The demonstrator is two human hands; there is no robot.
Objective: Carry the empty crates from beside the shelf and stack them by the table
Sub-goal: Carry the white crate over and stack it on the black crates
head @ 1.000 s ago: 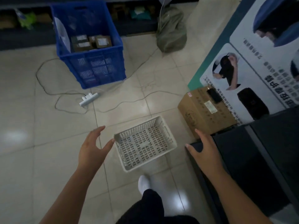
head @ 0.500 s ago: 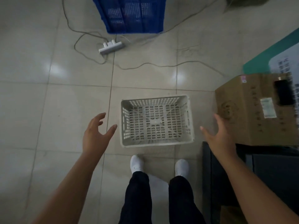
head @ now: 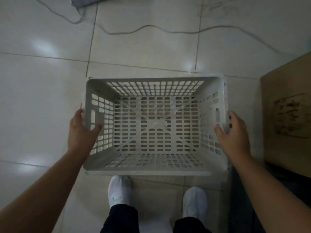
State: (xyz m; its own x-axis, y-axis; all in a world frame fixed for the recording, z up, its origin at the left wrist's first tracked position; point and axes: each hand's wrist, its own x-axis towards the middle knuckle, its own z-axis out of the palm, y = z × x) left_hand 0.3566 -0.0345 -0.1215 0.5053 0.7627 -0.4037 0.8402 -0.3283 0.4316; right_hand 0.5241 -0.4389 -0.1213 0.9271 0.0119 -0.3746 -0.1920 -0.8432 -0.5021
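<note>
An empty white perforated crate (head: pixel 155 168) sits upright on the tiled floor just in front of my feet. My left hand (head: pixel 82 132) clasps its left wall, thumb inside over the rim and fingers outside. My right hand (head: pixel 233 132) clasps the right wall near the handle slot, thumb inside and fingers around the rim. Nothing lies in the crate.
A brown cardboard box (head: pixel 286 115) stands close to the crate's right side, with a dark table edge (head: pixel 286 182) below it. A grey cable (head: pixel 151 29) snakes across the floor tiles behind the crate, leading to a power strip (head: pixel 84 0) at the top edge.
I have bent down over the crate, which now fills the view. Both hands, open and apart before, have closed on the crate's left and right walls.
</note>
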